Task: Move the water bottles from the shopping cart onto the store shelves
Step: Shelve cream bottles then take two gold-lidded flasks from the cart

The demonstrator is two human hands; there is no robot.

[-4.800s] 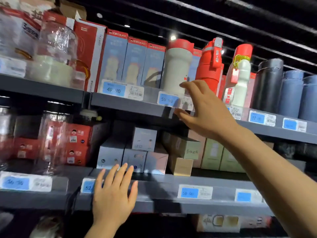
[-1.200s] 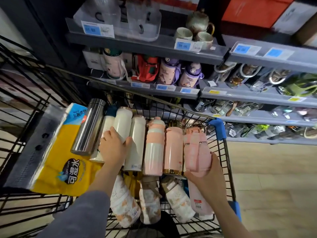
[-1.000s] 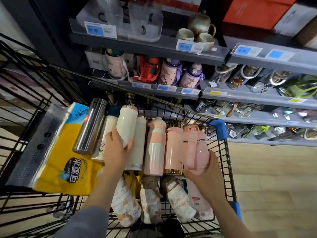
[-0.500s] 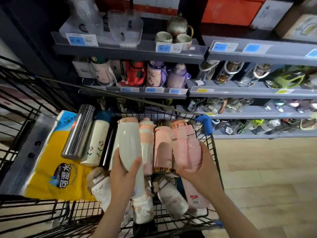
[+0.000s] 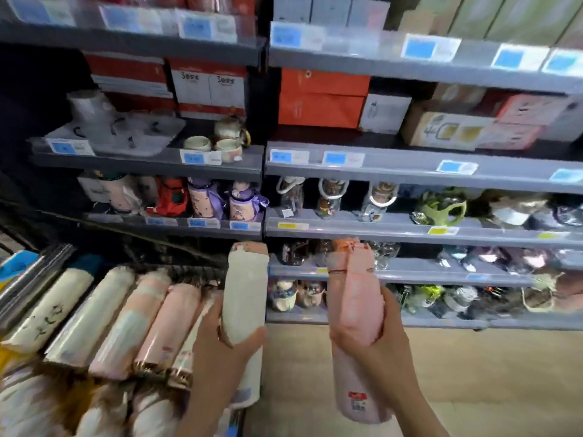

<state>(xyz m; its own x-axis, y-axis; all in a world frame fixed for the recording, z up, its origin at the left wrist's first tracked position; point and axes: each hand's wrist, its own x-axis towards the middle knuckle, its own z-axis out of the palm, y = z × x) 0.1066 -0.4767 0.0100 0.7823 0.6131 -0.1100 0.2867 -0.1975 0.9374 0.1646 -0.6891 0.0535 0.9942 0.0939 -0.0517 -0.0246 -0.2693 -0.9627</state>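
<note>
My left hand (image 5: 217,351) grips a cream bottle with a pink cap (image 5: 244,294), held upright just right of the cart. A pink bottle with a flip lid (image 5: 355,304) stands upright in my right hand (image 5: 375,339), over the floor in front of the shelves. Several cream and pink bottles (image 5: 126,316) lie side by side in the shopping cart (image 5: 176,247) at the lower left, next to a steel flask (image 5: 28,285). The picture is blurred by motion.
Grey store shelves (image 5: 394,230) fill the view ahead, stocked with cups, glass bottles, children's flasks and boxed goods behind blue and yellow price tags. A tea set (image 5: 220,140) sits on a middle shelf. Wooden floor (image 5: 473,373) lies at the lower right.
Both hands have lifted their bottles up out of the cart and to the right. The view has swung up toward the shelves.
</note>
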